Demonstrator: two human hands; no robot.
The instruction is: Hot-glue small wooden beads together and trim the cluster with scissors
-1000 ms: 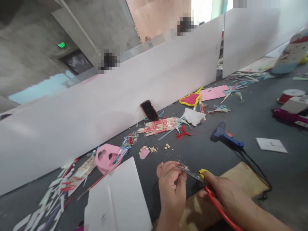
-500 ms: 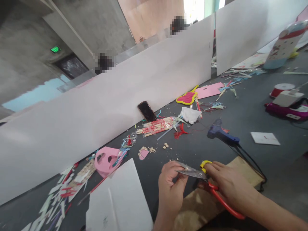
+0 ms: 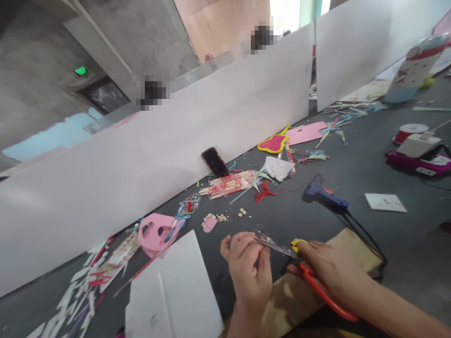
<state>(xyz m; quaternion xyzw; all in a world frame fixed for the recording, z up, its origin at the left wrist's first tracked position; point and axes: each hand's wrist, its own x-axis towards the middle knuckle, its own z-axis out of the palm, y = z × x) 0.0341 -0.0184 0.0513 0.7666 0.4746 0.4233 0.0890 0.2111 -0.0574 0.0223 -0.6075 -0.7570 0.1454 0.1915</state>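
My right hand grips a pair of scissors with red and yellow handles, the metal blades pointing left. My left hand is curled with pinched fingers right at the blade tips, holding something too small to make out. Both hands hover over a brown cardboard sheet at the near edge of the dark table.
A white sheet lies left of my hands. A blue glue gun with a black cord sits behind them. Farther back are a phone, stick bundles, pink cut-outs and paper scraps, along a long white partition.
My left hand curled tighter and shifted slightly left at the blade tips. The right hand stayed on the scissors, and the view barely moved.
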